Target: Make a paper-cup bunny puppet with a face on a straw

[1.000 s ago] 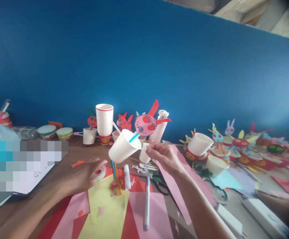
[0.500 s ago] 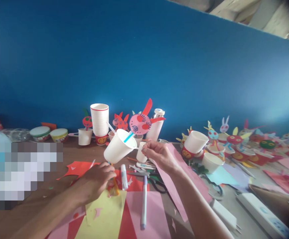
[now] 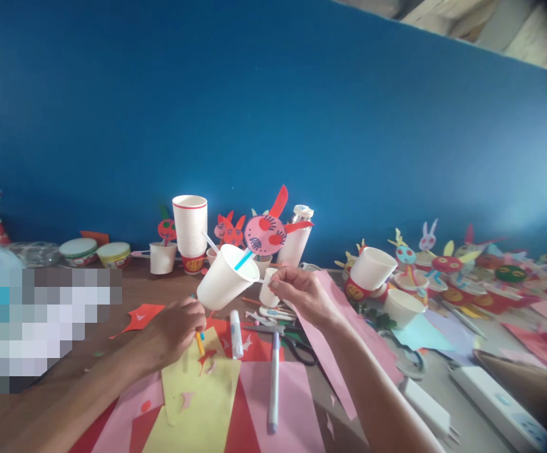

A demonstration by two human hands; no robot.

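Observation:
A white paper cup (image 3: 226, 277) hangs tilted above the table. A white straw (image 3: 210, 241) sticks out of its left side, and a short end shows on the right. My right hand (image 3: 302, 292) is closed in a pinch on that right end. A pink paper face (image 3: 265, 234) with red ears stands over the cup's mouth on a blue-striped straw (image 3: 244, 259). My left hand (image 3: 179, 332) is closed below and left of the cup. From under its fingers pokes an orange-yellow stick (image 3: 200, 344) with a bit of blue, above yellow paper (image 3: 202, 402).
A glue stick (image 3: 236, 333), a marker (image 3: 274, 384) and scissors (image 3: 297, 346) lie ahead among paper scraps. Stacked cups (image 3: 190, 226) and a white bottle (image 3: 295, 242) stand behind. Right are finished paper-animal cups (image 3: 410, 277), a power strip (image 3: 500, 409) and a charger (image 3: 429, 406). Another person's sleeve is left.
My left hand has moved left, away from under the cup, and the orange-yellow stick has shifted left with it. The cup and my right hand stay almost where they were.

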